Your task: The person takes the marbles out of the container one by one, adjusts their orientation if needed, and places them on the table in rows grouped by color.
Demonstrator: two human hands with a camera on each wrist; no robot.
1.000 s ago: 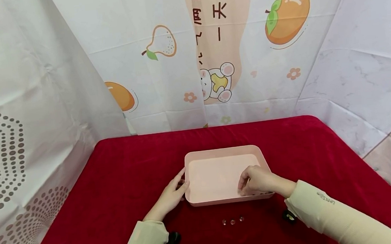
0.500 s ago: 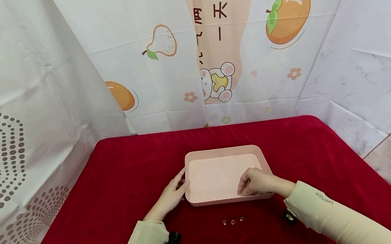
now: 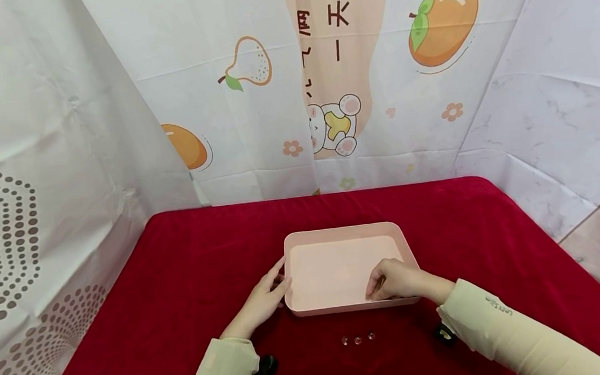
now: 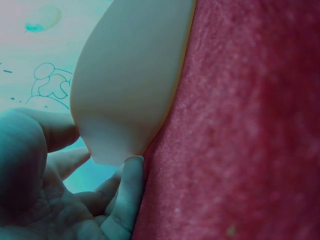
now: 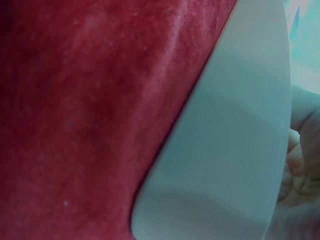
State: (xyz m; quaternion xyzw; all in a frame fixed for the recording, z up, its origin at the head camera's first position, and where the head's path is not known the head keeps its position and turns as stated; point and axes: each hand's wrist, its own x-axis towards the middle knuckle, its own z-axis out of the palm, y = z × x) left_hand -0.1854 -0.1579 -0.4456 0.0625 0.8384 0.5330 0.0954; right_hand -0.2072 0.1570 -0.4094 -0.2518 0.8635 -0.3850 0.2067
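Note:
A shallow pink rectangular tray (image 3: 329,274) lies on the red cloth. My left hand (image 3: 264,298) grips its left side, and in the left wrist view the thumb and fingers (image 4: 131,185) meet the tray's edge and wall. My right hand (image 3: 396,279) reaches over the front wall, its fingers bent down and fingertips low inside near the front right. Whether those fingers pinch something I cannot tell. From the right wrist, the tray's outer wall (image 5: 225,140) hides most of that hand. Three small clear, shiny round pieces (image 3: 358,340) lie in a row in front of the tray.
Red velvet cloth (image 3: 204,255) covers the table. Printed white curtains (image 3: 252,126) stand behind it and along both sides. A black wrist device (image 3: 267,366) shows below the left sleeve, another (image 3: 444,333) by the right cuff.
My right hand has sunk slightly lower into the tray, covering small dark spots seen along the front wall a second ago. The left hand and the three clear pieces stay put.

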